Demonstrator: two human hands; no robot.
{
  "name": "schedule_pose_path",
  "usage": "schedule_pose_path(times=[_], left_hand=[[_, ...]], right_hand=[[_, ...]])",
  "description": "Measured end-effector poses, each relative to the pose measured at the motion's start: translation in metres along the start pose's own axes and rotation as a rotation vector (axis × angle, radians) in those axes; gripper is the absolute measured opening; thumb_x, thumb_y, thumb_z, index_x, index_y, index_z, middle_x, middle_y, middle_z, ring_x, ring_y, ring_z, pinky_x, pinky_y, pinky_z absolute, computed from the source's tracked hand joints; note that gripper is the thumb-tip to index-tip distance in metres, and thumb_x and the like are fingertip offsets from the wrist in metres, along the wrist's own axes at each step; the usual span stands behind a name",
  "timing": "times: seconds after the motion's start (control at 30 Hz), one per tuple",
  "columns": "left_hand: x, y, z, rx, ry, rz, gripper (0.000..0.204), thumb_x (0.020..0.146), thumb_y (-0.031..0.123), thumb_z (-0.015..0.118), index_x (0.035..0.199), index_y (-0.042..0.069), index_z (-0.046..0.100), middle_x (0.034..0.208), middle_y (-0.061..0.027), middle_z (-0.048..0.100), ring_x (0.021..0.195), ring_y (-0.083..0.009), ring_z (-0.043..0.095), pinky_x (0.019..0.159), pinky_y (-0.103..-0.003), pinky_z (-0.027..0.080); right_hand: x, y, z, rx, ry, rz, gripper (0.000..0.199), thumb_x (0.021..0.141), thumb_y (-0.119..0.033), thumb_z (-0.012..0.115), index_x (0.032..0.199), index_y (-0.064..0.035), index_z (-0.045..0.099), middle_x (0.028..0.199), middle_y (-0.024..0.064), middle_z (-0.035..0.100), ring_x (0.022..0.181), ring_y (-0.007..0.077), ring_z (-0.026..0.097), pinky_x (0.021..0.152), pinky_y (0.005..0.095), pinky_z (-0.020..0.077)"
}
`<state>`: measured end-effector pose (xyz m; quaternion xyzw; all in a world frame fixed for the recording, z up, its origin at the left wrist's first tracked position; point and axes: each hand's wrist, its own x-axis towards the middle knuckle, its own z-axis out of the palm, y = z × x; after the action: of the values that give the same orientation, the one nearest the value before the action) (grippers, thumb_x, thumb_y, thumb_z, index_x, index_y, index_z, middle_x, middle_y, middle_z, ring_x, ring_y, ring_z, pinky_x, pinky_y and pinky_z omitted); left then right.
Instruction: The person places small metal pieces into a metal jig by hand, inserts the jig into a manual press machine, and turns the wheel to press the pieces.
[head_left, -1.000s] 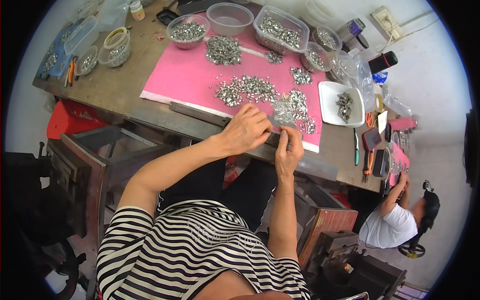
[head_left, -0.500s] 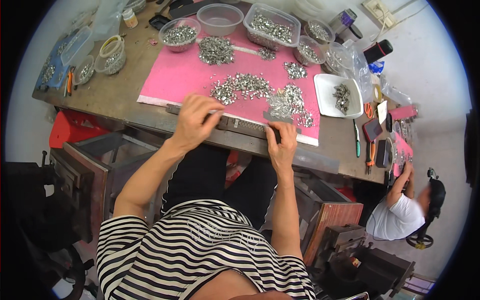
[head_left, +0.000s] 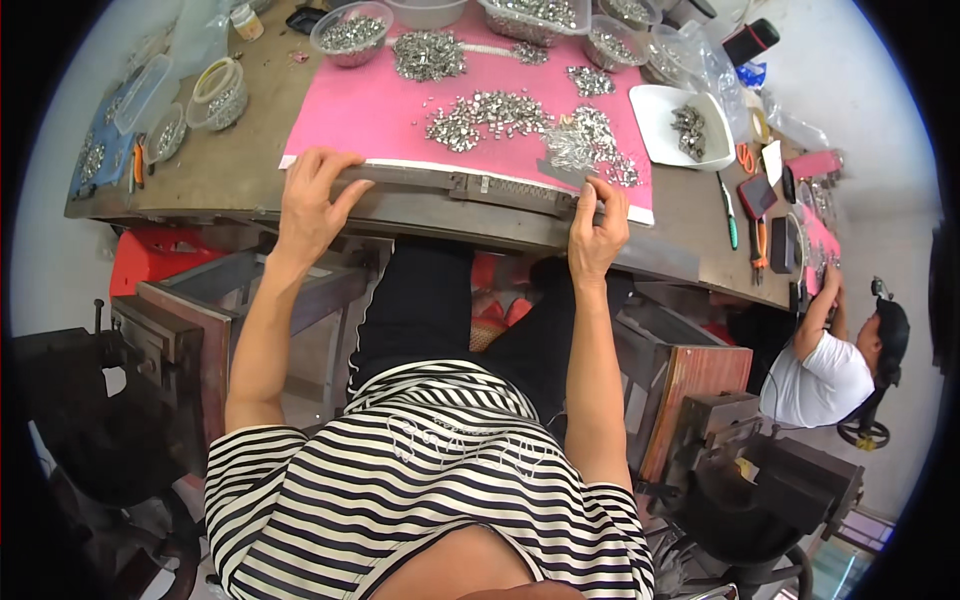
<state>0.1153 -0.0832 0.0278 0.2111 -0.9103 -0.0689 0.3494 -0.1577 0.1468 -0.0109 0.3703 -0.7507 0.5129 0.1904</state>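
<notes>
A long dark metal bar (head_left: pixel 415 178) with a toothed section (head_left: pixel 520 192) lies along the front edge of the bench. My left hand (head_left: pixel 312 205) is closed on the bar's left end, fingers over the top and thumb on the near side. At the other end, my right hand (head_left: pixel 598 228) has its thumb and fingers drawn together on the bar, partly hiding it. A thin grey plate (head_left: pixel 562 173) rests just beside my right fingertips. Beyond the bar, small shiny metal pieces (head_left: pixel 485 115) are spread on a pink cloth (head_left: pixel 350 120), with thin silvery pins (head_left: pixel 572 148) among them.
Plastic tubs of metal pieces, one a round bowl (head_left: pixel 350 42), line the back. At right stand a white tray (head_left: pixel 655 125), a green-handled tool (head_left: pixel 731 220) and orange-handled pliers (head_left: pixel 760 250). Farther right, a person in a white shirt (head_left: pixel 820 380) works. Machine vises (head_left: pixel 160 360) flank me.
My left hand has moved left along the bar to its end and closed there. The right hand stays by the right end. The whole view has shifted, with the bench sitting higher.
</notes>
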Motion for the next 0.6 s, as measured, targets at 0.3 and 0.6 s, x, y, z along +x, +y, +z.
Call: schedule_pose_path(times=[0.3,0.6], left_hand=[[0.052,0.131,0.068,-0.548,-0.152,0.319,0.033,0.077,0.014,0.079,0.106,0.005,0.066,0.098,-0.0107,0.054,0.096,-0.0308,0.056,0.085,-0.042,0.045],[0.028,0.124,0.114,-0.131,-0.111,0.183,0.042,0.087,0.029,0.075,0.127,0.019,0.069,0.117,-0.0092,0.054,0.110,-0.0271,0.050,0.099,-0.051,0.032]], right_hand=[[-0.008,0.001,-0.003,0.038,0.000,0.084,0.014,0.096,-0.007,0.064,0.107,0.0004,0.066,0.092,0.0129,0.063,0.082,0.0287,0.060,0.077,0.0397,0.0490],[-0.019,-0.028,-0.026,0.146,-0.179,0.152,0.016,0.098,-0.005,0.063,0.107,0.0024,0.073,0.100,0.0147,0.069,0.087,0.0224,0.067,0.078,0.0325,0.0515]])
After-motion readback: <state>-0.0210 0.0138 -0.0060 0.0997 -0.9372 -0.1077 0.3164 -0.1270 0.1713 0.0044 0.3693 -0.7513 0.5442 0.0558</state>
